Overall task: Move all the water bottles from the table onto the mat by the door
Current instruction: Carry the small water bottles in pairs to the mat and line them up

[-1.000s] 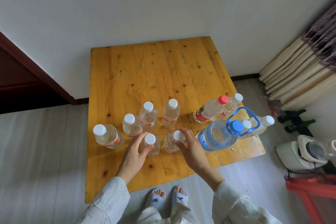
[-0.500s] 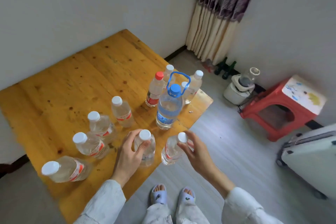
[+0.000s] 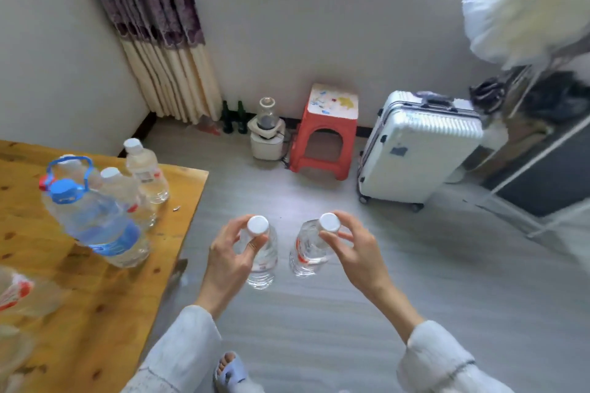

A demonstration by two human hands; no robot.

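Note:
My left hand (image 3: 228,257) grips a small clear water bottle (image 3: 263,260) with a white cap by its neck, held upright over the floor just off the table's right edge. My right hand (image 3: 354,249) holds a second small white-capped bottle (image 3: 306,252) by its top, tilted a little. On the wooden table (image 3: 95,297) at the left stand a large bottle with a blue cap and handle (image 3: 95,220) and several small bottles (image 3: 145,171). More bottles are blurred at the far left edge. No mat or door is in view.
A red plastic stool (image 3: 325,134), a white appliance (image 3: 266,132) and two dark glass bottles (image 3: 233,116) stand along the far wall by the curtain (image 3: 159,35). A silver suitcase (image 3: 415,150) stands to the right, with a rack and a white bag beyond it. Grey floor lies ahead.
Both hands have lifted their bottles off the table and carried them out over the floor. The view has swung right, away from the table toward the far wall.

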